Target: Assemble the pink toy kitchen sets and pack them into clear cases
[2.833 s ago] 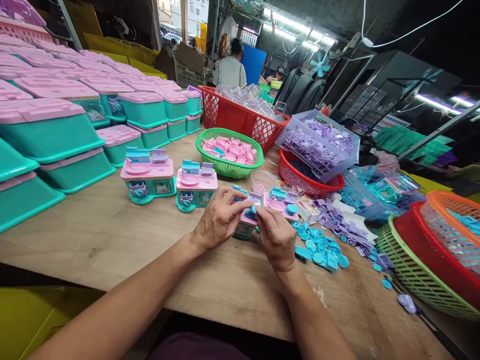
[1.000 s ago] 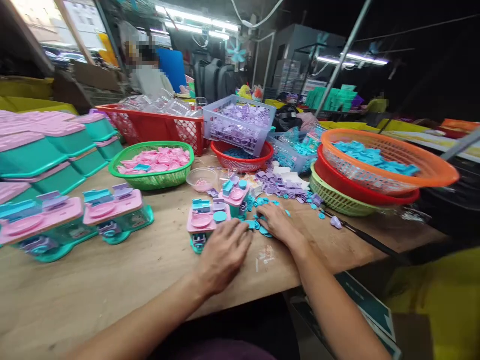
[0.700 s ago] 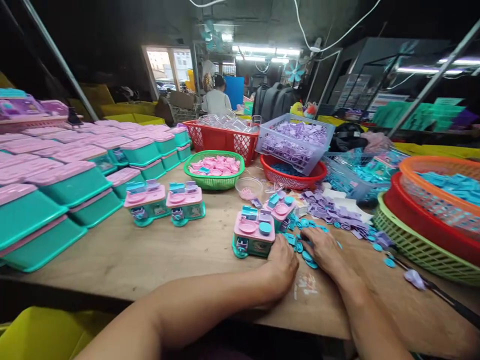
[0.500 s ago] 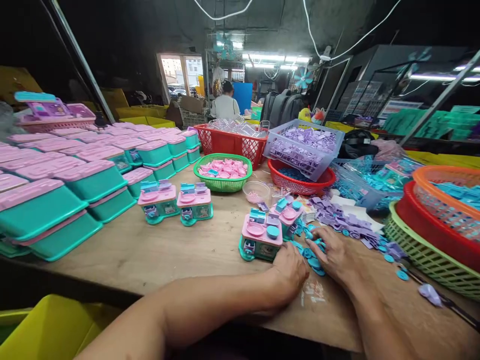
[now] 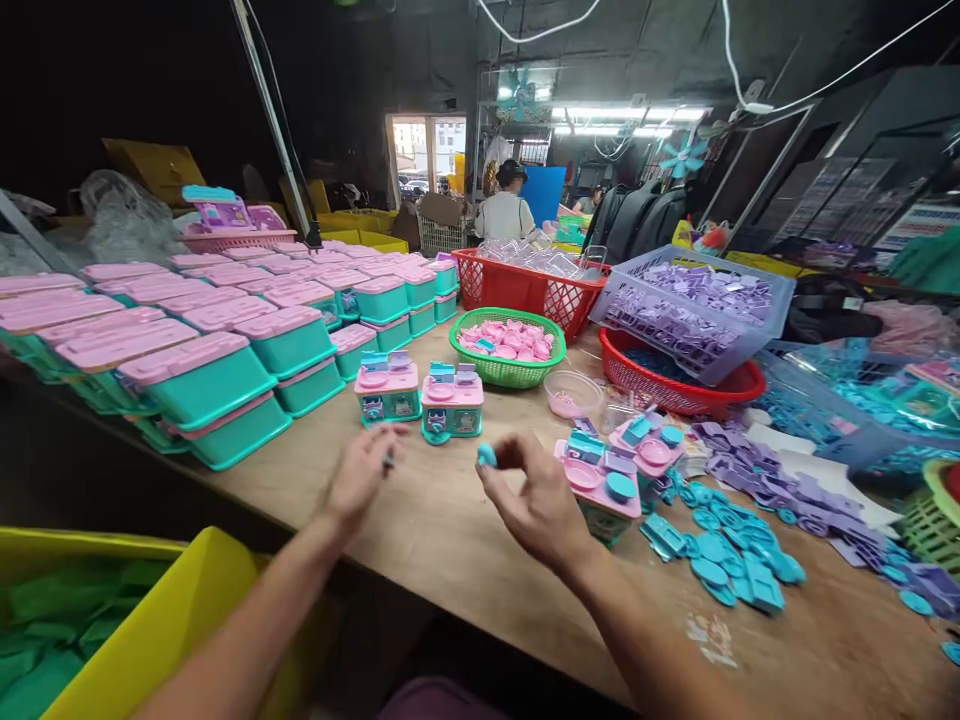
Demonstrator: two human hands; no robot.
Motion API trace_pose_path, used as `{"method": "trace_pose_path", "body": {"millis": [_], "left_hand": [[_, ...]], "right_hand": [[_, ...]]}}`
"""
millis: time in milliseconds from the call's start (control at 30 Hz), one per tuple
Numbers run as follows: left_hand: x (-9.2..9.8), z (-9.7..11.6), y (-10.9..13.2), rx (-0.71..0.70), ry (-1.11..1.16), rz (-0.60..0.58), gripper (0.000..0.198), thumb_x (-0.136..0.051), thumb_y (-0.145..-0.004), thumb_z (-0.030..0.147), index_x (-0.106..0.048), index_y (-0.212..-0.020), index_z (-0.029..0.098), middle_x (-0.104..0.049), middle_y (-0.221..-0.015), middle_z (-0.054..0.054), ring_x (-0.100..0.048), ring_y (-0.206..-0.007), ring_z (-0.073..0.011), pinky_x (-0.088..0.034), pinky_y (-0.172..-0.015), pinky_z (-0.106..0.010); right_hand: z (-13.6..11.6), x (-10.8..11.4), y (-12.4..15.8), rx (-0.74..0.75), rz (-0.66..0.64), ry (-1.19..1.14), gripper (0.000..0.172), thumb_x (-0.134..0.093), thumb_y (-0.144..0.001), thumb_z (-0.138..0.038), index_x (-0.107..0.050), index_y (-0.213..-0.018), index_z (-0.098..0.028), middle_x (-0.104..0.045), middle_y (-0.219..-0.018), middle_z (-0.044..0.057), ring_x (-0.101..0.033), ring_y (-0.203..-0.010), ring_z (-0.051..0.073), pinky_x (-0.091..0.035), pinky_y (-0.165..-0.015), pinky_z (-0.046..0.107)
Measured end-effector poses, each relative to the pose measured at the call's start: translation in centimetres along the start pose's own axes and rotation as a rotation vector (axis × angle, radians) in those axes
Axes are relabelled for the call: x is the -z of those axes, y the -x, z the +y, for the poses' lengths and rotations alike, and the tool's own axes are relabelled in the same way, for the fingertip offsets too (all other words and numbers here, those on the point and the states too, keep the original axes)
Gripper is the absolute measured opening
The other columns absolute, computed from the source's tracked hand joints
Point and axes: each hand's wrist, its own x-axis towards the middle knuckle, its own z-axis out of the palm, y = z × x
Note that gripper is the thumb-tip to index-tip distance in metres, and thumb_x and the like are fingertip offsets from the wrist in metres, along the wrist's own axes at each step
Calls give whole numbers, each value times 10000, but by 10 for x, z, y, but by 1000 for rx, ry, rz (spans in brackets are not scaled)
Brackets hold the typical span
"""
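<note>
My right hand [image 5: 536,495] is over the middle of the table, with a small round blue plastic piece [image 5: 487,455] pinched between thumb and forefinger. Motion blurs the fingers of my left hand [image 5: 358,475], which is just in front of two toy kitchen units. A small dark spot shows by its fingertips, too unclear to name. The left toy kitchen [image 5: 388,390] and its neighbouring toy kitchen [image 5: 452,400] have pink tops and teal bases. Beside my right wrist stand a nearer toy kitchen [image 5: 600,480] and another toy kitchen [image 5: 651,445], each with a round blue piece on top.
Stacked teal boxes [image 5: 217,385] with pink lids fill the left. A green basket [image 5: 510,372] of pink pieces stands behind the units. Loose blue parts [image 5: 731,550] and purple parts [image 5: 787,485] lie at right, below a tilted purple crate [image 5: 690,315]. A person [image 5: 506,210] sits farther back.
Both hands have left the blue parts pile and moved left, the right now carrying a small round blue piece. The camera view has swung left.
</note>
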Motion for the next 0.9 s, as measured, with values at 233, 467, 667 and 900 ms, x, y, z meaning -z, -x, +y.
{"method": "trace_pose_path", "body": {"millis": [233, 467, 667, 900], "left_hand": [[84, -24, -139, -131, -399, 349, 623, -464, -823, 635, -636, -1138, 126, -648, -1058, -108, -553, -980, -236, -405, -815, -295], [67, -21, -156, -106, -446, 3, 576, -573, -719, 707, -687, -726, 142, -581, -638, 9, -493, -666, -160, -329, -626, -249], [31, -12, -133, -93, -452, -178, 582, -582, -736, 703, -735, -863, 155, -661, -759, -17, -558, -754, -203, -372, -645, -258], [29, 7, -84, -259, -538, 189, 653, -607, -750, 680, -641, -1186, 196, -615, -811, -11, -573, -699, -173, -416, -641, -263]], "right_hand": [[40, -48, -141, 21, 55, 375, 281, -486, -877, -176, -566, -1147, -175, -679, -1012, 91, -629, -923, 223, -489, -833, 344], [72, -70, -172, -74, -225, 595, 331, -430, -960, -183, -626, -1227, -191, -691, -1135, 96, -636, -1022, 223, -481, -868, 326], [71, -19, -145, -119, -317, 654, 275, -486, -926, -161, -691, -1108, -184, -721, -1075, 102, -654, -986, 242, -483, -873, 351], [32, 49, -92, -111, -42, 305, 262, -464, -960, -299, -513, -1194, -193, -694, -865, 34, -648, -787, 174, -492, -723, 305]]}}
